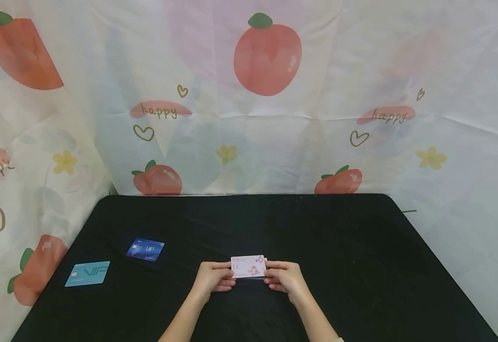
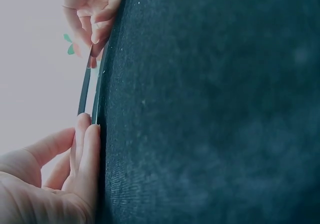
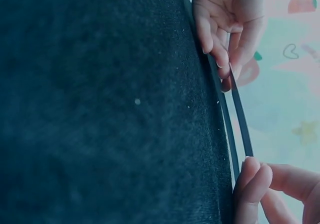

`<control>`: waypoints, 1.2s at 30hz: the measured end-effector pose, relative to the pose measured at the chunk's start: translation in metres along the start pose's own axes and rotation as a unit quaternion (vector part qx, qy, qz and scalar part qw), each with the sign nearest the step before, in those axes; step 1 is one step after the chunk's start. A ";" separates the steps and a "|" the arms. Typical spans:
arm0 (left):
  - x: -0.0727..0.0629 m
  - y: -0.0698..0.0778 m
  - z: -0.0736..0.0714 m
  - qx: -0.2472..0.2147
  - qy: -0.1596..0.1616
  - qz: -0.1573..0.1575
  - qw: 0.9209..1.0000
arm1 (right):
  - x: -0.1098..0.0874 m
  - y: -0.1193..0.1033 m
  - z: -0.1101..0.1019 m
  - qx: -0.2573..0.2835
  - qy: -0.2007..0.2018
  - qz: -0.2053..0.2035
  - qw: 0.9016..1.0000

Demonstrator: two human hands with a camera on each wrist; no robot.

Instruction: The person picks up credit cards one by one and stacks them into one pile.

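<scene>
A pale pink card [image 1: 248, 266] with a floral print lies face up between both hands, near the table's middle. My left hand [image 1: 212, 277] pinches its left end between thumb and fingers, and my right hand [image 1: 286, 279] pinches its right end. Under its near side, a thin edge of something else shows. From the left wrist, the card appears edge-on as a narrow dark strip [image 2: 84, 91], slightly apart from a second thin edge by the cloth. The right wrist view has the same strip [image 3: 241, 116] between the fingertips. What the lower edge belongs to, I cannot tell.
On the left of the black-covered table [image 1: 381, 285] lie a blue VIP card [image 1: 145, 250] and a larger teal VIP card [image 1: 87, 274]. A fruit-printed curtain [image 1: 342, 61] hangs behind the table and along its sides.
</scene>
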State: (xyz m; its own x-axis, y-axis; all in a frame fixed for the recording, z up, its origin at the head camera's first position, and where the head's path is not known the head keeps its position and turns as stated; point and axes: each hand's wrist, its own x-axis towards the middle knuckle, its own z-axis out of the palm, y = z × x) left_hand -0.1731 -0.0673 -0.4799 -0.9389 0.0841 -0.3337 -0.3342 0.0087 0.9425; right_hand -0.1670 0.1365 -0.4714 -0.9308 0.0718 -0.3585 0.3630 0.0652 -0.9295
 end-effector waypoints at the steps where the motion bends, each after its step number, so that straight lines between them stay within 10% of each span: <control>1: 0.000 0.000 0.000 0.002 0.000 0.000 1.000 | 0.000 0.000 0.000 -0.001 0.001 0.001 1.000; 36: 0.003 -0.001 0.009 0.060 0.003 0.014 0.998 | 0.005 0.003 -0.003 -0.015 0.035 -0.015 0.999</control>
State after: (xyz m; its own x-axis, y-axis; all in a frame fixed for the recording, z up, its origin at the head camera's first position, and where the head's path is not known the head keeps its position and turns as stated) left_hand -0.1747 -0.0577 -0.4821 -0.9484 0.0799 -0.3067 -0.2957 0.1256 0.9470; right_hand -0.1702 0.1401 -0.4759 -0.9367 0.1378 -0.3218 0.3361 0.0973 -0.9368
